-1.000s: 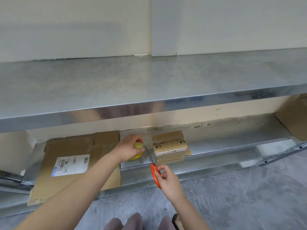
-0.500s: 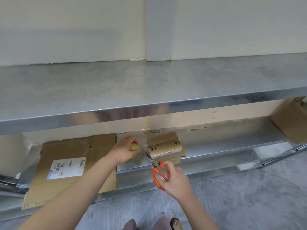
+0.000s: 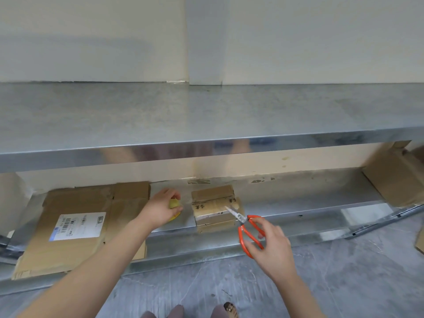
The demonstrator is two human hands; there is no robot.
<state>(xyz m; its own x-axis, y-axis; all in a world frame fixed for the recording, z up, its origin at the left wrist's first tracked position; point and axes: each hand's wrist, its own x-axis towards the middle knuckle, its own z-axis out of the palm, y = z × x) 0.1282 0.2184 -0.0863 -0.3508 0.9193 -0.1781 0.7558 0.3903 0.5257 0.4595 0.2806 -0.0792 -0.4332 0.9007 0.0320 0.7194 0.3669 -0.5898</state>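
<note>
Right grip (image 3: 270,246), clenched on scissors (image 3: 246,226), swung blades from left of box (image 3: 213,203) to its right edge; cut looked imminent. Left grip (image 3: 160,207) kept grasping yellow object (image 3: 174,204).

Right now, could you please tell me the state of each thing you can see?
Small brown cardboard box: taped shut, on the lower metal shelf.
Orange-handled scissors: held in right hand, blades nearly closed, tips at the box.
Yellow round object: on the shelf, gripped by left hand.
Flattened brown cardboard carton: lying flat, label up.
</note>
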